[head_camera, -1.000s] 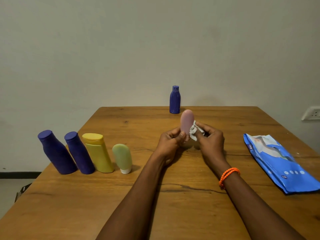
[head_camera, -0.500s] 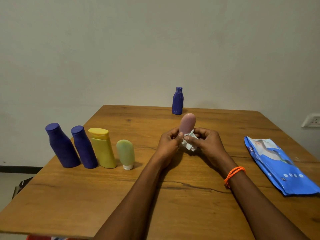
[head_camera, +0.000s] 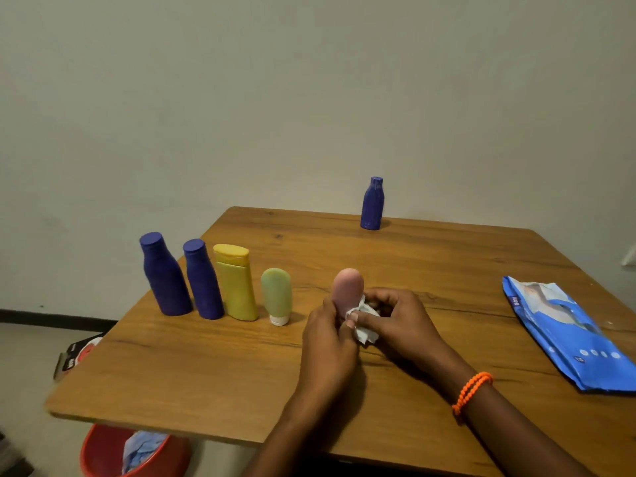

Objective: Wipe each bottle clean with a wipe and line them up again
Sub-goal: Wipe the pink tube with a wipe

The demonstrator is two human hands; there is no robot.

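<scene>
The left hand curls its fingers round the pink bottle, which stands up between both hands. The right hand pinches a white wipe against the bottle. Bare table lies left of the fingers, out to the near edge. Four bottles stand in a row farther left.

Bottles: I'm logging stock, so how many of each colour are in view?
Blue bottles: 3
Yellow bottle: 1
Green bottle: 1
Pink bottle: 1, held in the left hand
Total: 6
</scene>
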